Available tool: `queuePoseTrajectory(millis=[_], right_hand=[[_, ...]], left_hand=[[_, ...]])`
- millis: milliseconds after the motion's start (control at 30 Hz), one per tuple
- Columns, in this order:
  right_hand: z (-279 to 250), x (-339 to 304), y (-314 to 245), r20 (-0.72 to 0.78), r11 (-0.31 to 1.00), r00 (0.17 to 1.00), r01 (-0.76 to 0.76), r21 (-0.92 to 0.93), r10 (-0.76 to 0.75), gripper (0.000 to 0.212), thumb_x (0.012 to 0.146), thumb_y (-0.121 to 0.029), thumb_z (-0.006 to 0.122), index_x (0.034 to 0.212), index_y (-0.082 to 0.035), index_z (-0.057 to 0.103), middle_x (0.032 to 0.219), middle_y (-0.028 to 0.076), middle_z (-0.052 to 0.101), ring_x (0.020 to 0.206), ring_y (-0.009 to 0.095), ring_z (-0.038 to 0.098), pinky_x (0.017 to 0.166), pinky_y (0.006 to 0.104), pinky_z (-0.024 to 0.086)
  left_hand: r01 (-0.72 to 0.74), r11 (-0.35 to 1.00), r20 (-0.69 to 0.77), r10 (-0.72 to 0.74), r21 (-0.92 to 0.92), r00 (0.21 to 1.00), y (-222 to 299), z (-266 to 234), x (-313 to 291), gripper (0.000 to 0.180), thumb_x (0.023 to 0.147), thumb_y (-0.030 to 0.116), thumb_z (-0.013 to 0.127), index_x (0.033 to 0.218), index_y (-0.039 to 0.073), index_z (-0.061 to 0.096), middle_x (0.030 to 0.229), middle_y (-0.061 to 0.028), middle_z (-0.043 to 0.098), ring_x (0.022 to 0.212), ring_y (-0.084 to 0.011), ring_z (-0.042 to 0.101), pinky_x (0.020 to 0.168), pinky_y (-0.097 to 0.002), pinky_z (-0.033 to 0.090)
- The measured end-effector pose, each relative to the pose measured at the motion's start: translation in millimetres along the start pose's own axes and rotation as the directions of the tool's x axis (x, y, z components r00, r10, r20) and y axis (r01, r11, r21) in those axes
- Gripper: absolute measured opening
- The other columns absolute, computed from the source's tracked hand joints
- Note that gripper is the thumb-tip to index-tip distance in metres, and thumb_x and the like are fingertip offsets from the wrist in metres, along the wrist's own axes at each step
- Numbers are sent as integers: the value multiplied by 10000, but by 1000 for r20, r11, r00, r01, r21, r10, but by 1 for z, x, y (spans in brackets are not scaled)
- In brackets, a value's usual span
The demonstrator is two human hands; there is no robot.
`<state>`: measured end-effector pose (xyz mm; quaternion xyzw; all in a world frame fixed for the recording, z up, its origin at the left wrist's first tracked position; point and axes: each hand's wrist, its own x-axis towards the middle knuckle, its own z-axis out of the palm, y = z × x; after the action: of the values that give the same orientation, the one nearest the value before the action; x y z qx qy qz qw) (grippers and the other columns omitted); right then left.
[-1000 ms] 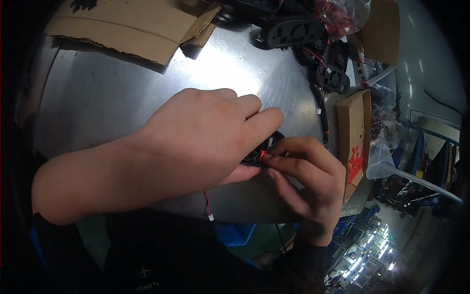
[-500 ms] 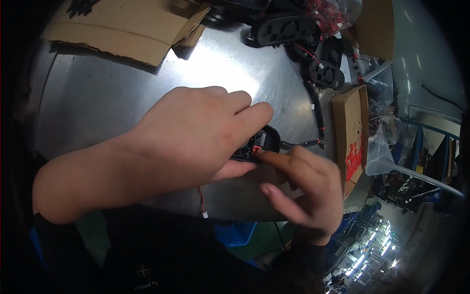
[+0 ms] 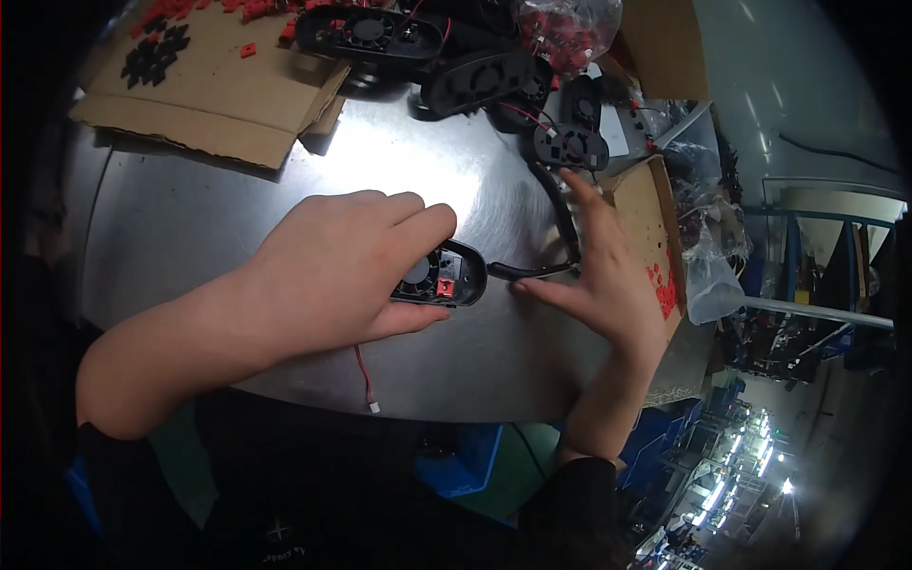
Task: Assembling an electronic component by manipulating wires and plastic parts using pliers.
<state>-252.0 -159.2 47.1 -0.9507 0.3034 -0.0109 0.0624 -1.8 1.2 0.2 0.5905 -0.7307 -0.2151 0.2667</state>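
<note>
My left hand (image 3: 356, 261) is closed around a black oval plastic housing (image 3: 472, 275) just above the metal table. In the housing are a round fan (image 3: 418, 274), partly covered by my fingers, and a small red plastic piece (image 3: 445, 287). A red and black wire with a white connector (image 3: 373, 406) hangs below that hand. My right hand (image 3: 613, 275) is open with thumb and fingers spread, over the right of the table. Between its thumb and fingers lies a black long-handled tool (image 3: 560, 204) that looks like pliers; I cannot tell whether the thumb touches it.
A cardboard sheet (image 3: 199, 119) with black pieces (image 3: 155, 55) and red pieces lies at far left. More black fan housings (image 3: 480, 81) are piled at the back, beside a clear bag of red parts (image 3: 570, 33). A cardboard box (image 3: 646, 185) holding red pieces (image 3: 663, 290) stands right.
My right hand has left the red piece in the housing and moved right and away, its fingers spreading. The view has shifted; my left hand still holds the housing.
</note>
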Motion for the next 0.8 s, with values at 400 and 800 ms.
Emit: queuePoseTrajectory(millis=[400, 800], right_hand=[[0, 12, -3, -278, -4, 953, 281, 960, 122, 732, 746, -319, 643, 1390, 6, 523, 1036, 101, 549, 774, 191, 567, 671, 323, 464], [17, 23, -84, -409, -135, 903, 393, 910, -129, 891, 882, -881, 463, 1177, -53, 607, 734, 20, 468, 543, 128, 422, 479, 277, 350]], left_hand=[[-9, 1000, -29, 9, 14, 1000, -5, 4, -1, 475, 823, 382, 814, 1130, 96, 590, 969, -103, 650, 919, -323, 669, 761, -444, 531], [-80, 996, -74, 83, 38, 994, -4, 7, 0, 491, 834, 368, 819, 1126, 63, 568, 929, -110, 651, 901, -324, 690, 752, -438, 562]])
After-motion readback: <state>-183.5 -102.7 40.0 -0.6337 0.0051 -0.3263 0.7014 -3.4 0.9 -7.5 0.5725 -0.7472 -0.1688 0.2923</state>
